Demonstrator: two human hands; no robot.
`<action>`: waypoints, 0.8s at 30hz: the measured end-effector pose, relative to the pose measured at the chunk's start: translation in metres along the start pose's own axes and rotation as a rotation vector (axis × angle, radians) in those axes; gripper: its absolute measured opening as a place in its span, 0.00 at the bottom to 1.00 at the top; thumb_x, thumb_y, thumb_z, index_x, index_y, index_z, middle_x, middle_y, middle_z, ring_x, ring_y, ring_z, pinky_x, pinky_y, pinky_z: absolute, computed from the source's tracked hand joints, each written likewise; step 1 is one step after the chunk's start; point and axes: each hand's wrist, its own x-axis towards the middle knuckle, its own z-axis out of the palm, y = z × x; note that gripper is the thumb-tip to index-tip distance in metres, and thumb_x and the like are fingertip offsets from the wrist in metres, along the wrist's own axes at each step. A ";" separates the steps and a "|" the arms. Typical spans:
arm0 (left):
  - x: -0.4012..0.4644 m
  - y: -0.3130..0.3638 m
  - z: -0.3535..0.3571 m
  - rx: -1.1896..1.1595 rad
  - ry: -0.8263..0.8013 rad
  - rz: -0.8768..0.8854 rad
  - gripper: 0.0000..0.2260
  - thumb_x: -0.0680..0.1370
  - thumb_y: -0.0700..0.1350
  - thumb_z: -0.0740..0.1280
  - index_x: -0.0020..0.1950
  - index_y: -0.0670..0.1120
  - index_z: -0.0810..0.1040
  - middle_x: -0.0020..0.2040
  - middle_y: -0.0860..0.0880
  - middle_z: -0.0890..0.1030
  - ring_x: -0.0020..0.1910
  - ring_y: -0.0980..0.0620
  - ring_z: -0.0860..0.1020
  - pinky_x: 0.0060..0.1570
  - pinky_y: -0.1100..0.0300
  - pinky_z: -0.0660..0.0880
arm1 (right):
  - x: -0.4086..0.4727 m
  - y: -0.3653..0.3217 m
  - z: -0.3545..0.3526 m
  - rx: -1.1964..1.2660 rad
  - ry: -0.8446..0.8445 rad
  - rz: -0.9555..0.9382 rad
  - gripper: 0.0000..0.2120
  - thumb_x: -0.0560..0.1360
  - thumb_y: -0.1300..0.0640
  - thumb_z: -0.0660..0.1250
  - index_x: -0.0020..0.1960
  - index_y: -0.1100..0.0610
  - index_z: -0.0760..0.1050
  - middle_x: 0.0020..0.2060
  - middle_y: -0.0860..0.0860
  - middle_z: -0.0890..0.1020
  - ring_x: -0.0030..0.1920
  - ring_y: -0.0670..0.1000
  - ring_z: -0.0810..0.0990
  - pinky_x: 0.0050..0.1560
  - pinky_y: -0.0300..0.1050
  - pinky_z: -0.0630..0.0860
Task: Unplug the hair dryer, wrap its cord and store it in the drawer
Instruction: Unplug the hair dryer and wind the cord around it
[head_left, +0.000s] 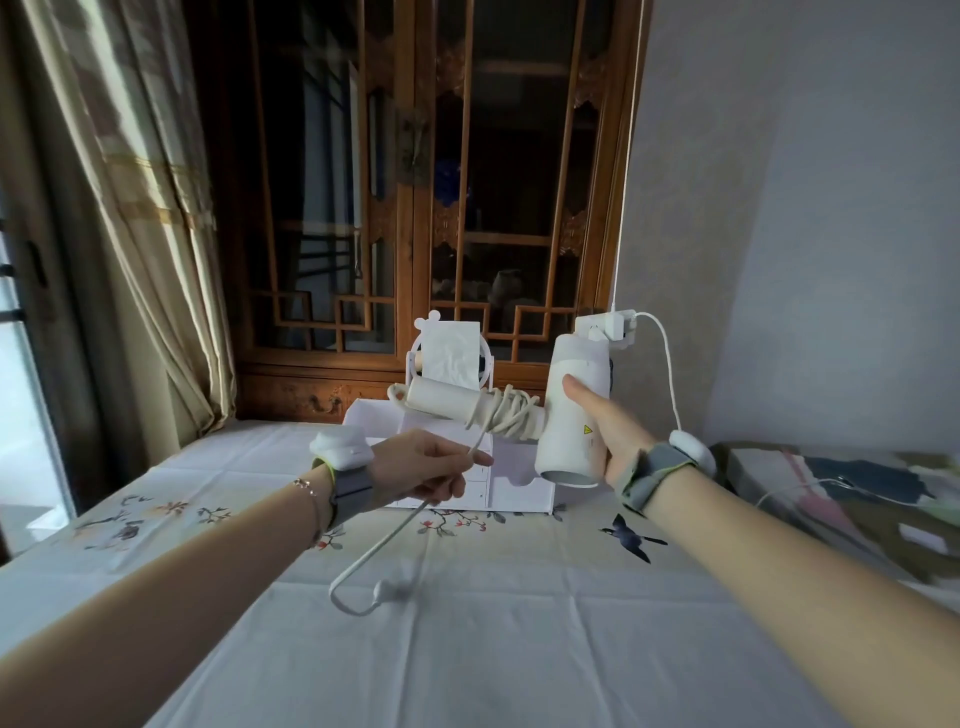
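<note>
My R hand wrapped round white cylindrical hair dryer barrel; L hand fingers pinching white cord, plug dangling.

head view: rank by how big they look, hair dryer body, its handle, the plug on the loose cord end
1. hair dryer body, held in the right hand
2. handle, partly covered by wrapped cord
3. plug, smallest, though blurred and nearer the camera

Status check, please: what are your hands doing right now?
Right hand gripping hair dryer. Left hand pinching cord, partly wrapped. Plug dangling free.
</note>
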 end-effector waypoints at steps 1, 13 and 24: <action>0.000 -0.002 -0.002 -0.016 -0.019 0.007 0.09 0.79 0.42 0.62 0.55 0.43 0.81 0.29 0.50 0.78 0.25 0.56 0.70 0.31 0.65 0.71 | 0.000 0.000 -0.002 0.024 -0.024 0.014 0.26 0.69 0.42 0.72 0.62 0.54 0.74 0.55 0.58 0.82 0.55 0.60 0.81 0.56 0.58 0.78; -0.001 -0.004 -0.024 0.532 -0.075 0.021 0.12 0.69 0.44 0.71 0.50 0.40 0.84 0.38 0.49 0.84 0.41 0.49 0.82 0.49 0.52 0.79 | -0.012 -0.014 -0.020 -0.238 -0.368 0.048 0.20 0.67 0.48 0.73 0.55 0.56 0.75 0.46 0.57 0.82 0.46 0.57 0.80 0.58 0.58 0.75; 0.011 0.014 -0.010 0.734 -0.159 -0.016 0.08 0.71 0.45 0.73 0.48 0.45 0.86 0.38 0.52 0.85 0.38 0.60 0.80 0.53 0.55 0.78 | -0.020 -0.010 0.003 -0.697 -0.565 0.102 0.16 0.70 0.53 0.73 0.55 0.52 0.73 0.49 0.55 0.82 0.52 0.57 0.80 0.62 0.58 0.75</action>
